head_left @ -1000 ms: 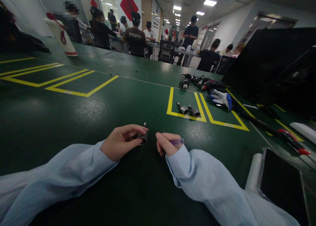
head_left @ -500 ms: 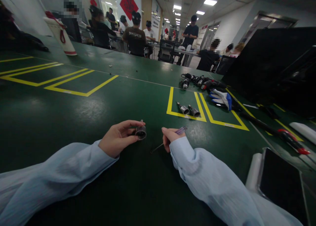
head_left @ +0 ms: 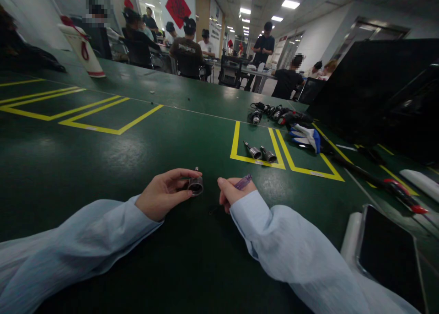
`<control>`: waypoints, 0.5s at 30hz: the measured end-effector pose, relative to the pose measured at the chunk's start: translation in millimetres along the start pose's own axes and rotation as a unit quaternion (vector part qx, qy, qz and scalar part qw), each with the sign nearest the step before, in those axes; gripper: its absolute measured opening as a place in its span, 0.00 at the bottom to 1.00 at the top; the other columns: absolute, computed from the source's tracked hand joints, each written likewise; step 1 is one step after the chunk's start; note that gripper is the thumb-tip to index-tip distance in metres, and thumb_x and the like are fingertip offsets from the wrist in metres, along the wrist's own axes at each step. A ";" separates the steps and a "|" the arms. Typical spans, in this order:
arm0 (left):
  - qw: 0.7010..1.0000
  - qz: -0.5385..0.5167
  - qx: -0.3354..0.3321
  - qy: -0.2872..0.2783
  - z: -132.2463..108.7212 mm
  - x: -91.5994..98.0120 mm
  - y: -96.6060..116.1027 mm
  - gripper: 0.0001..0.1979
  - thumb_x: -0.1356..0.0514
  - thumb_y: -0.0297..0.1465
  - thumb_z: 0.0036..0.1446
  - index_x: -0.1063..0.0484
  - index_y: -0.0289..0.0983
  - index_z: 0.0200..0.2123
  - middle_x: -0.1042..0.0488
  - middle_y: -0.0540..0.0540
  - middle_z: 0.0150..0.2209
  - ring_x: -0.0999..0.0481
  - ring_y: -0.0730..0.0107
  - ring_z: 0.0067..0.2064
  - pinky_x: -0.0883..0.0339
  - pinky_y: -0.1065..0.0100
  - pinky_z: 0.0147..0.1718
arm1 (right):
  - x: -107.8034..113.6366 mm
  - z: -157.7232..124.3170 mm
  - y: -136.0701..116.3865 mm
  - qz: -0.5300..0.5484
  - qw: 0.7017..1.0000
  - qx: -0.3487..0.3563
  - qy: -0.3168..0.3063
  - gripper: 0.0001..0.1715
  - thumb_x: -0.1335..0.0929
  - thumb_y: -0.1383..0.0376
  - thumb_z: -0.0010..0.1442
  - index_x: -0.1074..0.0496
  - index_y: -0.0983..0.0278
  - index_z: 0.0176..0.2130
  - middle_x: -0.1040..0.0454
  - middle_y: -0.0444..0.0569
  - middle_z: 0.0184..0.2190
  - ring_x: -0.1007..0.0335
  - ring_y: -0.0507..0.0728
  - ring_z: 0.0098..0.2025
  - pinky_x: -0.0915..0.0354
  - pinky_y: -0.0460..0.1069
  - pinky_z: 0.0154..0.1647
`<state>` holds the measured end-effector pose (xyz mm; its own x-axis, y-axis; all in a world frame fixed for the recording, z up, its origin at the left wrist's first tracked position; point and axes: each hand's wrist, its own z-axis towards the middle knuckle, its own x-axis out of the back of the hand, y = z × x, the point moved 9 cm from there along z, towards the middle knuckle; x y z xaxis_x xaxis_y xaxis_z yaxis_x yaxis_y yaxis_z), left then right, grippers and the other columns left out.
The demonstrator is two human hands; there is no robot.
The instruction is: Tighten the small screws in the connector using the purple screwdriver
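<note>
My left hand [head_left: 163, 190] grips a cup-shaped metal socket [head_left: 195, 186] between thumb and fingers. Its open mouth is turned toward me, and a thin shank sticks up behind. To the right, my right hand [head_left: 235, 192] is closed around a small screwdriver [head_left: 243, 182] with a see-through purple handle. Its thin dark shaft points down to the left and is hard to make out against the table. The two tools are apart. Beyond my right hand, two similar metal sockets with shanks [head_left: 254, 152] lie side by side inside a yellow taped box.
On the green table [head_left: 120, 167], corded tools [head_left: 274, 113] and a blue-and-white glove [head_left: 305, 137] lie at the back right. A red-and-black handled tool [head_left: 404, 196] and a phone-like black slab [head_left: 387, 254] are nearer. A white cup [head_left: 82, 48] stands far left. People sit beyond.
My right hand has shifted slightly left with the screwdriver, whose handle has turned and now shows more. My left hand holds the socket in nearly the same spot.
</note>
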<state>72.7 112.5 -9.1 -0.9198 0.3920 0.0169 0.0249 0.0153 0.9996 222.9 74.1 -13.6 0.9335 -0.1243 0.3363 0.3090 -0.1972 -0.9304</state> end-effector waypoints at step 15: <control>1.000 -0.005 0.010 0.007 1.0 1.1 -3.0 0.17 0.33 0.25 0.35 0.27 0.34 0.34 0.24 0.42 0.43 0.25 0.60 0.45 0.35 0.57 0.51 | -2.7 -12.5 -12.7 -0.008 0.988 0.152 0.023 0.26 0.37 0.54 0.54 0.41 0.63 0.12 0.42 0.39 0.09 0.47 0.46 0.11 0.52 0.43 0.12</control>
<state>72.0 113.8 -12.1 -0.9257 0.3782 0.0076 0.0233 0.0369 0.9990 214.1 64.8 -0.9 0.9210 -0.1686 0.3512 0.3705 0.1000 -0.9234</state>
